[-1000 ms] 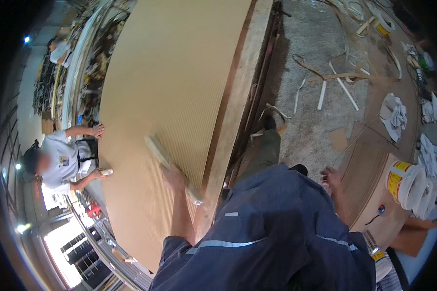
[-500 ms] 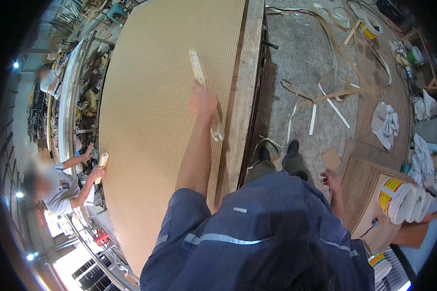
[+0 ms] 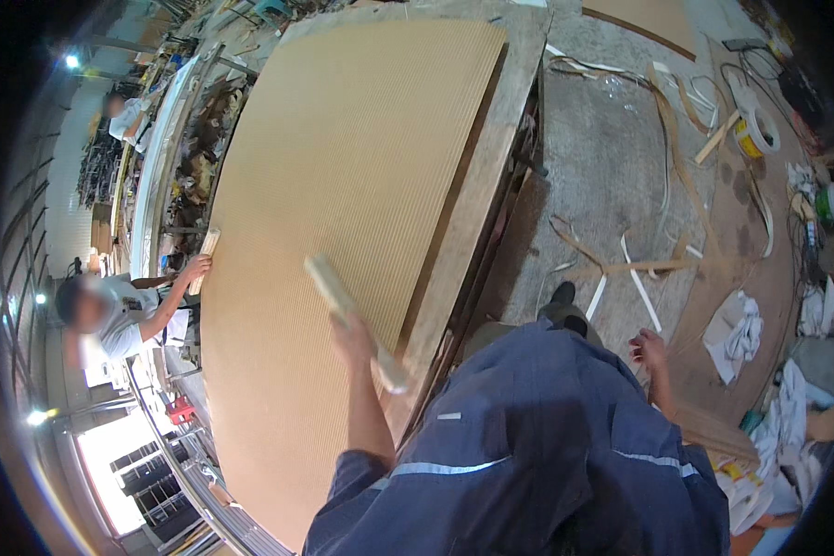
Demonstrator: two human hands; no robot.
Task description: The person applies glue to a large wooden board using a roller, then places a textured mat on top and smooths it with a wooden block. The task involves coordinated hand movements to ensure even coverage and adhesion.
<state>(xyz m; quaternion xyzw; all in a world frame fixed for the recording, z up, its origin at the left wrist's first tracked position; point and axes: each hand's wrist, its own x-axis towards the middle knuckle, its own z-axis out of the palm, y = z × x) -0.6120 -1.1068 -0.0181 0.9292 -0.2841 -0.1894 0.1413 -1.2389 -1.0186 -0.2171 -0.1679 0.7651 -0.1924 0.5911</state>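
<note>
The fingers of the left hand (image 3: 354, 338) are wrapped around a long pale wooden block (image 3: 352, 320), which lies slanted on the large tan ribbed sheet (image 3: 343, 185), near that sheet's right edge. The sheet covers a long wooden bench (image 3: 477, 185) whose bare plank edge runs just beside the block's lower end. The right hand (image 3: 649, 350) hangs well right of the sheet, above the floor, fingers loosely curled and holding nothing.

Across the sheet, at its left edge, another person's hand (image 3: 197, 269) presses a second pale wooden block (image 3: 206, 255) against it.

On the grey concrete floor (image 3: 602, 157) right of the sheet lie pale wood strips (image 3: 639, 278) and a crumpled white cloth (image 3: 737, 334). Farther right, near the picture's rim, sit a yellow-and-white roll of tape (image 3: 752, 134) and a small green round container (image 3: 829, 202). Beyond the sheet's left edge stands a cluttered metal rack (image 3: 171, 167).
</note>
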